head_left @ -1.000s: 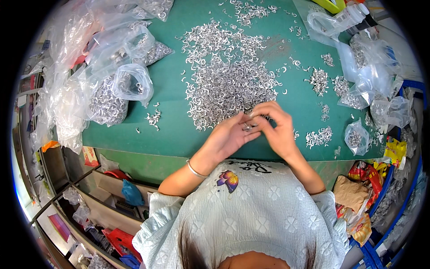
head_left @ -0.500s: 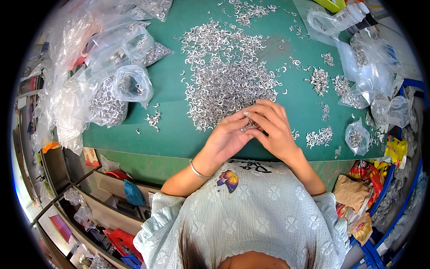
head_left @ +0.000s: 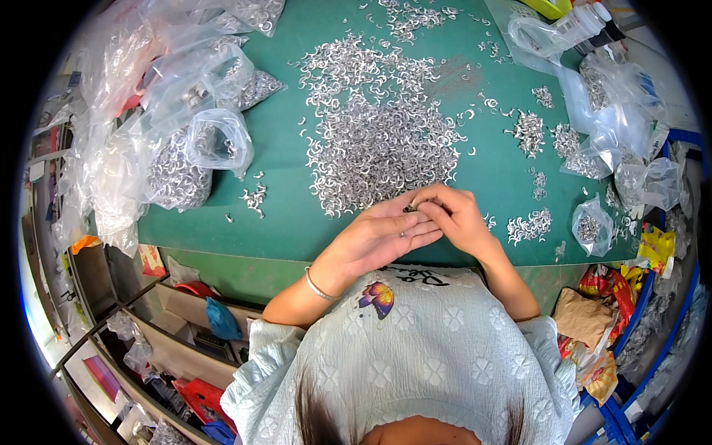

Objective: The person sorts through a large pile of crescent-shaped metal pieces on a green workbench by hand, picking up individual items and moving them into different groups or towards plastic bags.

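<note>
Left hand [head_left: 378, 241] and right hand [head_left: 454, 216] pressed together at the near edge of the counter [head_left: 285, 215], fingertips meeting over a small metal piece [head_left: 410, 208]. Both hands curled nearly closed, pinching that piece between them; exactly which fingers bear on it too small to tell. Thin silver bangle [head_left: 317, 285] on the left wrist.

Just beyond the fingertips, touching distance away, a broad heap of small curved silver metal parts [head_left: 374, 141] spread loose over the green counter. Just to the right of the right hand, a small cluster of the same parts [head_left: 529, 226]; further right, a little clear bag of parts [head_left: 591, 226]. Beyond and to the right, more small clusters [head_left: 529, 132] and crumpled clear plastic bags [head_left: 615, 119].

To the left of the left hand, well apart, a tiny scatter of parts [head_left: 254, 198], then an open clear bag [head_left: 219, 141] and a filled bag of silver parts [head_left: 176, 174], backed by a pile of empty clear plastic [head_left: 119, 81] running along the left side of the counter.

Below the hands, a pale patterned top with a butterfly print [head_left: 377, 295]. Lower left, under the counter edge, open shelves [head_left: 148, 326] with mixed clutter. Lower right, colourful wrappers [head_left: 612, 285] and a brown paper bag [head_left: 582, 315].
</note>
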`<state>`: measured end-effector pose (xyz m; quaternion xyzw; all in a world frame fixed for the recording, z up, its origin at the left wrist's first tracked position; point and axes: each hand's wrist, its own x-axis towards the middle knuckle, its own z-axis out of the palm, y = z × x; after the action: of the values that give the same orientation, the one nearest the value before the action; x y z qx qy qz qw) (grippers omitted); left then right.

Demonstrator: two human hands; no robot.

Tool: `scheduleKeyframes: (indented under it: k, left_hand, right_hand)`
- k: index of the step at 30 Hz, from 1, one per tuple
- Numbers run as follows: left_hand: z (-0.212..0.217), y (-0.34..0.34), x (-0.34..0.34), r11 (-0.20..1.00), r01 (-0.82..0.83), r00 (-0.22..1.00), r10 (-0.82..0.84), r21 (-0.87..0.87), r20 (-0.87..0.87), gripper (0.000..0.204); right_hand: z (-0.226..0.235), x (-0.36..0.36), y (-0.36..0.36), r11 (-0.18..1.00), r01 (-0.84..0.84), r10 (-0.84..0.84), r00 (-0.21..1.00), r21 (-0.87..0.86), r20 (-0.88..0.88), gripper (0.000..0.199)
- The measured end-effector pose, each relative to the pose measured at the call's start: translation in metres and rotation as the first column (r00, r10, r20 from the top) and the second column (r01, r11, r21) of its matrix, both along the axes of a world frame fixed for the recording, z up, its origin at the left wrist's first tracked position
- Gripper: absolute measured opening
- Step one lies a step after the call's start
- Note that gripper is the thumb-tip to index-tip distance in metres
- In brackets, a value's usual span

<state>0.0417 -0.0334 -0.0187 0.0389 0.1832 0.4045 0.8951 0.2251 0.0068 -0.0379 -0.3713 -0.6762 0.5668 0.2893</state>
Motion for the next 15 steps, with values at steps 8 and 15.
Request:
scheduleKeyframes:
  k: [8,15]
  left_hand:
    - [0.019,0.003,-0.005,0.953,0.05,0.869,0.105,0.298,-0.483,0.047]
    - [-0.015,0.025,-0.007,0.73,0.389,-0.067,0.63,0.562,-0.773,0.017]
  right_hand:
    - [-0.012,-0.007,-0.001,0.455,-0.163,-0.534,0.736,-0.875,-0.415,0.016]
    - [-0.02,0.002,0.011,0.601,0.014,-0.615,0.646,-0.799,-0.452,0.018]
